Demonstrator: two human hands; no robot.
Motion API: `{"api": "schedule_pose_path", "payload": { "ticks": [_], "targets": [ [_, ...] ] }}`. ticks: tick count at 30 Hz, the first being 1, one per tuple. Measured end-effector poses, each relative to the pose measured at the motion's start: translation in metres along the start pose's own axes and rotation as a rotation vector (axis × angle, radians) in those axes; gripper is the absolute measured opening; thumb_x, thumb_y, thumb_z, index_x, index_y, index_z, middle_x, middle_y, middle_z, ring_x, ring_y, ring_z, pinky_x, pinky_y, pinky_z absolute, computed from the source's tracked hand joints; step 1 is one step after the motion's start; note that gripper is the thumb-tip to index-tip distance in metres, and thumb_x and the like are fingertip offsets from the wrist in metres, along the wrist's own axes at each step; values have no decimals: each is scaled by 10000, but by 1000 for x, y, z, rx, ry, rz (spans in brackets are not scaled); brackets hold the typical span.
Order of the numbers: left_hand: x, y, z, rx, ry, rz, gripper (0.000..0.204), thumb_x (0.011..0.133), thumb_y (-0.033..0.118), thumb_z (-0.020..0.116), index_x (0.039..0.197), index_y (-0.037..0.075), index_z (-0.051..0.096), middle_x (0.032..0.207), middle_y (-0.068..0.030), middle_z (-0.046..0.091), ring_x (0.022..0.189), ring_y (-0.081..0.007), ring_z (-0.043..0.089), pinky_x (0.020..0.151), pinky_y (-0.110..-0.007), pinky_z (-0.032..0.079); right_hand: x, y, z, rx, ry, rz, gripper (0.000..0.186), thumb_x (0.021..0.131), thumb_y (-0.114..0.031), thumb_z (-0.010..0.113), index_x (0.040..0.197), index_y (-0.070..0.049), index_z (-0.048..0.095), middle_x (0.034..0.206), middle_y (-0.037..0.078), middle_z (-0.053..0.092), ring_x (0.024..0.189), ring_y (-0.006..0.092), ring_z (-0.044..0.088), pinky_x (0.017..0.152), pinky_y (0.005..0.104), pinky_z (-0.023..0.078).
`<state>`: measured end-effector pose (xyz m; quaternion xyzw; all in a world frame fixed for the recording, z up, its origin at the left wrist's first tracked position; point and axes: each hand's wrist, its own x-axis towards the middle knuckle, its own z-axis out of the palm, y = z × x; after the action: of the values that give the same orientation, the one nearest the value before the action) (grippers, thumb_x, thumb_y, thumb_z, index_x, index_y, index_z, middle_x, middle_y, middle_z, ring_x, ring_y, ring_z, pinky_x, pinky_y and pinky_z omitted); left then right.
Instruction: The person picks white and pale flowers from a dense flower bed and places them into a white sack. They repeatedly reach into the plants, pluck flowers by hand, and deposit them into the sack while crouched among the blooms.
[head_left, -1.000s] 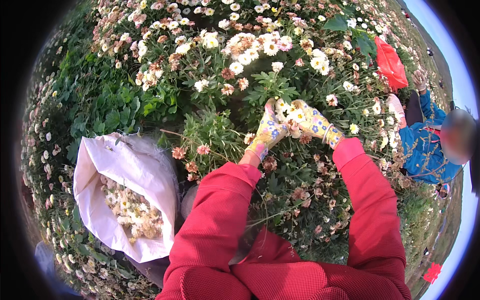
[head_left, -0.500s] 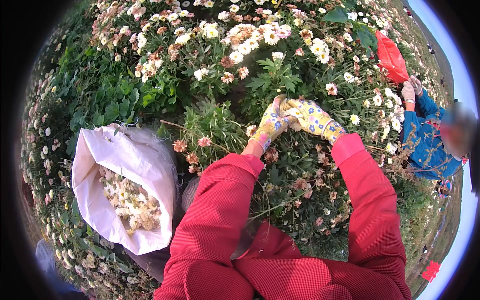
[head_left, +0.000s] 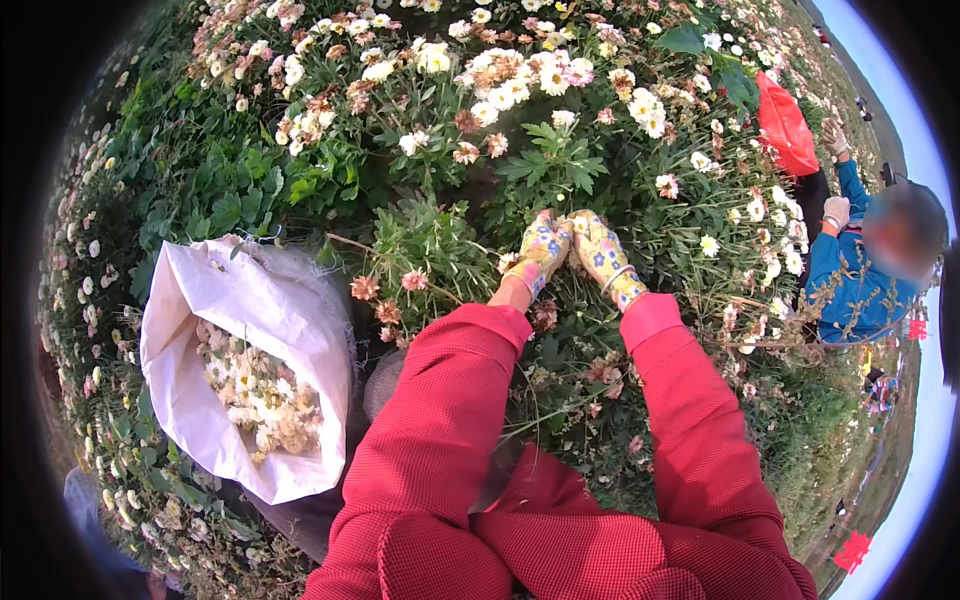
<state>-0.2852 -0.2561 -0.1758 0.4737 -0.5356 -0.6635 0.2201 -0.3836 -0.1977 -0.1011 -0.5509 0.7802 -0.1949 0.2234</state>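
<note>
Closely, the gloved left hand (head_left: 543,247) and right hand (head_left: 600,252) pair, fingers curled inward, any hold impossible to tell; a leafy plant (head_left: 553,162) edges them at 12 o'clock; toward 8, well apart, the white sack (head_left: 240,305) gapes around loose flowers (head_left: 268,402).

Gloves (head_left: 602,255) were yellow with blue and pink floral print; below gloves, sleeves (head_left: 425,450) were red, fine-textured (cuffs (head_left: 649,314) pinker).

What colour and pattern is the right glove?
The right glove is yellow, printed with flowers, some blue; the head view shows it best.
</note>
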Motion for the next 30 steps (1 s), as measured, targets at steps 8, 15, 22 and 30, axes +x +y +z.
{"api": "schedule_pose_path", "payload": {
  "ticks": [8,15,22,30],
  "targets": [
    [-38,29,-16,-130,15,-76,238,918,195,590,993,-31,597,831,-78,647,724,-144,569,640,-301,473,-16,-24,22,193,263,112,273,933,-237,428,957,-35,610,894,179,649,867,340,624,750,414,502],
    [-236,106,-127,14,310,508,250,893,119,566,1092,-26,524,916,-210,629,822,-353,634,710,-378,502,-128,-191,-15,388,242,-340,140,866,-73,508,983,-17,560,867,157,639,788,327,639,694,389,499],
    [-356,123,-260,-238,531,512,279,960,212,520,1143,2,523,1005,-93,611,899,-139,565,770,-293,469,-179,-352,38,613,115,-729,323,796,-41,592,1109,-8,520,927,196,630,797,382,642,672,403,518],
    [-365,44,-384,-25,374,328,309,922,218,587,1199,95,529,1073,-37,592,904,-124,603,717,-271,531,-154,-360,162,449,-420,-664,542,839,-262,553,1347,-111,444,1181,190,574,1052,385,560,893,393,456]
  ]
}}
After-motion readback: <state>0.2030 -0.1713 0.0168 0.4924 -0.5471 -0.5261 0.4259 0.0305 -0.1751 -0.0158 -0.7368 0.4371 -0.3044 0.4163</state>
